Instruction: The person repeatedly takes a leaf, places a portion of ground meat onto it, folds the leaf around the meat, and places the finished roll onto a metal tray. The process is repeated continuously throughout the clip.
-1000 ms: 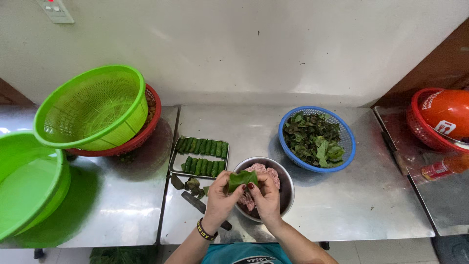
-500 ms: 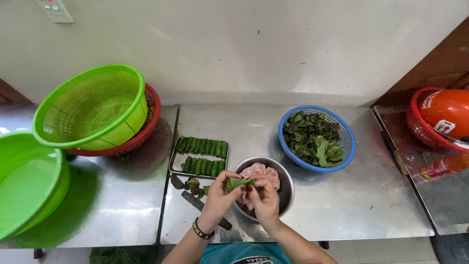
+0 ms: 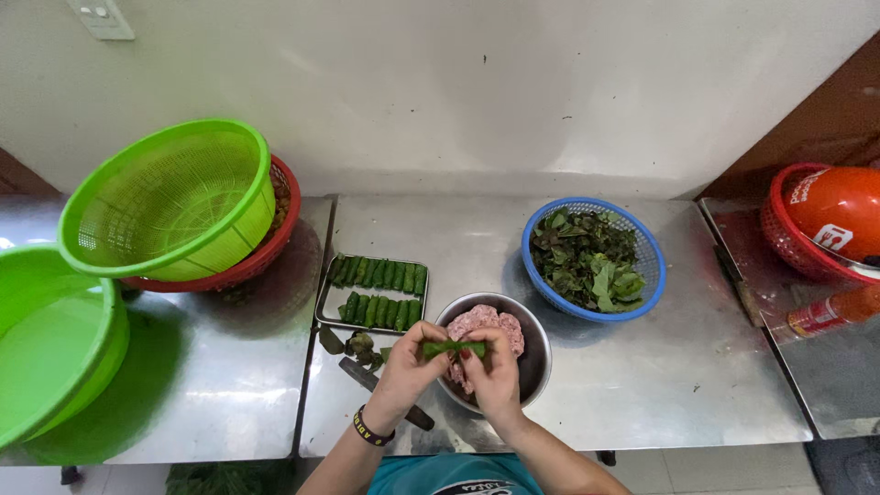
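Pinching one leaf roll with left hand and right hand, one meat bowl, two tray rows

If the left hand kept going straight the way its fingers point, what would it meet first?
The left hand points up and right, gripping a rolled green leaf. Past the roll, it would probably meet the right hand fingertips, then the metal bowl of minced meat; depth is unclear.

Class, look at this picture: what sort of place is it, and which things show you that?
Probably a kitchen prep area: a steel counter, a metal tray of leaf rolls, a bowl of minced meat and a blue basket of leaves.
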`<state>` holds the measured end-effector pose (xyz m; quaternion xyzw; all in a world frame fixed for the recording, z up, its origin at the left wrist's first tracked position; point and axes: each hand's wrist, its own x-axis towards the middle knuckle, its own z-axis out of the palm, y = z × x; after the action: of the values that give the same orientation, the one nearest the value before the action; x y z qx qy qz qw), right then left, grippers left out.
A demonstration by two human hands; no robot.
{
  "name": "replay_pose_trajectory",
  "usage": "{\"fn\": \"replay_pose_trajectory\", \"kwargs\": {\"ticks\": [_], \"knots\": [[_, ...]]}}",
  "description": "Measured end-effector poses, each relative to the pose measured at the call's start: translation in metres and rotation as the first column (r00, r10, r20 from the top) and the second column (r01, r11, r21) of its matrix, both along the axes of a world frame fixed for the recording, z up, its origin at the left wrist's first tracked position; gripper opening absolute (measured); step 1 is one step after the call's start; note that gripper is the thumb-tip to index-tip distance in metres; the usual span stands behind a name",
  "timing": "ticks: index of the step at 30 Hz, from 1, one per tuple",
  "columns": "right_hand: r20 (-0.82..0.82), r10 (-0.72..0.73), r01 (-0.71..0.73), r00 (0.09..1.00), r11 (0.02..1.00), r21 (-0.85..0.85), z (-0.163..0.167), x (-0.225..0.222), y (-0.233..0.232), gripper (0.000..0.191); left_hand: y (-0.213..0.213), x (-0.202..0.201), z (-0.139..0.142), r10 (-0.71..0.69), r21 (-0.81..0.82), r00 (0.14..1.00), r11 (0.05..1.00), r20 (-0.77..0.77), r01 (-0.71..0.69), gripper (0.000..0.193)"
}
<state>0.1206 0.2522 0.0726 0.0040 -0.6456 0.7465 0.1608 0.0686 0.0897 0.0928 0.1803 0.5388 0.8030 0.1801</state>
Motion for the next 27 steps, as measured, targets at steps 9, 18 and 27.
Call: {"fn": "replay_pose_trajectory", "kwargs": {"ticks": [9,18,27], "knots": [[-0.178,0.065,-0.035,0.982,0.985,0.167,0.009,0.005,0.001,0.019,-0.002,-0.015,-0.044,-0.188,0.288,0.944,0.952,0.270,0.107,0.017],[-0.274,0.263,0.102,0.925,0.523,0.846,0.019,-0.005,0.013,0.034,0.007,-0.019,-0.113,-0.262,0.345,0.716,0.938,0.647,0.032,0.021],[-0.111,0.509,-0.107,0.854,0.381,0.918,0.016,-0.021,0.006,0.031,-0.041,-0.035,-0.097,-0.167,0.025,0.715,0.979,0.679,0.205,0.017]]}}
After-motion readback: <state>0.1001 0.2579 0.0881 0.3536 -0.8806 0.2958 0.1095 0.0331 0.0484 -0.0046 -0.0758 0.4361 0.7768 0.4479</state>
